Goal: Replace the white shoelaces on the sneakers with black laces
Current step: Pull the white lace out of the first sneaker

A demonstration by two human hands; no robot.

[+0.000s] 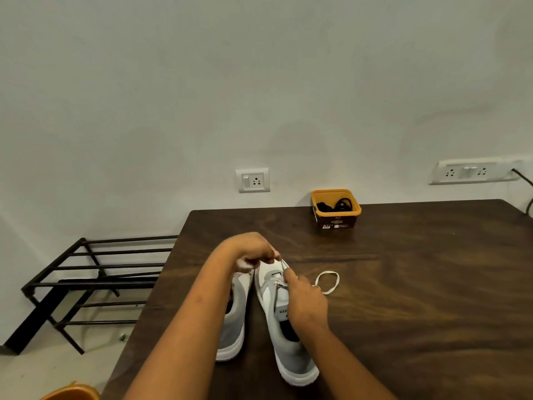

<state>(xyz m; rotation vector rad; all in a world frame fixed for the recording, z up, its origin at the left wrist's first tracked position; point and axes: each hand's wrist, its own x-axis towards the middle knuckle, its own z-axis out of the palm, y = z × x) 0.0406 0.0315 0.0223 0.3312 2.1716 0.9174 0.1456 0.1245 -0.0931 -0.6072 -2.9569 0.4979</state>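
Note:
Two grey and white sneakers stand side by side on the dark wooden table (418,284), toes pointing away from me. My left hand (253,251) hovers over the toe end of the right sneaker (284,342) and pinches its white lace (327,282). My right hand (305,301) rests on that shoe's tongue, its fingers holding the lace at the eyelets. A loop of the lace lies on the table to the right. My left forearm partly hides the left sneaker (233,327). Black laces (336,204) lie in the orange tub (336,210).
The orange tub stands at the table's far edge by the wall. A black metal shoe rack (86,284) stands on the floor to the left. An orange bucket rim (72,392) shows at the bottom left. Wall sockets (253,180) sit above the table.

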